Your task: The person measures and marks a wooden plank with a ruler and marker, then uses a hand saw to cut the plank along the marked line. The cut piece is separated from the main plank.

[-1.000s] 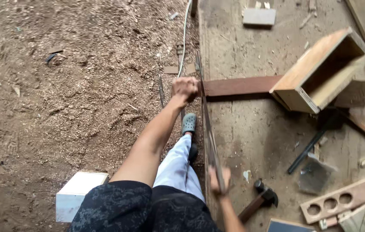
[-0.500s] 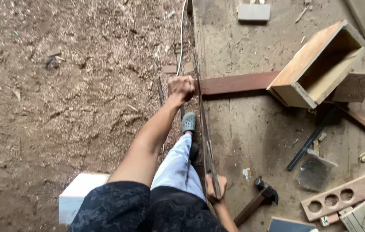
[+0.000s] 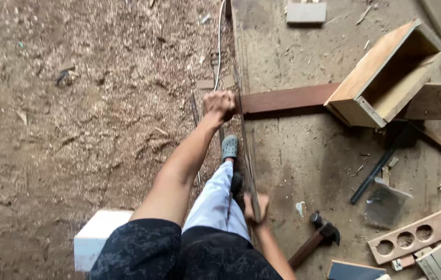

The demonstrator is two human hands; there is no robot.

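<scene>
My left hand (image 3: 219, 103) is stretched out ahead and closed on the near end of a reddish-brown plank (image 3: 288, 97), which lies across the edge of a wooden platform (image 3: 303, 155). My right hand (image 3: 256, 207) sits close to my body and grips the handle end of a long thin handsaw (image 3: 245, 150). The saw is seen edge-on and runs forward along the platform edge to the plank. My foot in a grey-green clog (image 3: 229, 148) rests just below the left hand.
An open wooden box (image 3: 386, 78) sits on the plank's far end. A hammer (image 3: 319, 238), a black bar (image 3: 373, 176) and a board with round holes (image 3: 417, 236) lie at the right. A white block (image 3: 98, 243) stands on the sawdust ground at the left.
My right hand has slid slightly forward with the saw. My left hand stays closed on the plank end. The view has shifted a little.
</scene>
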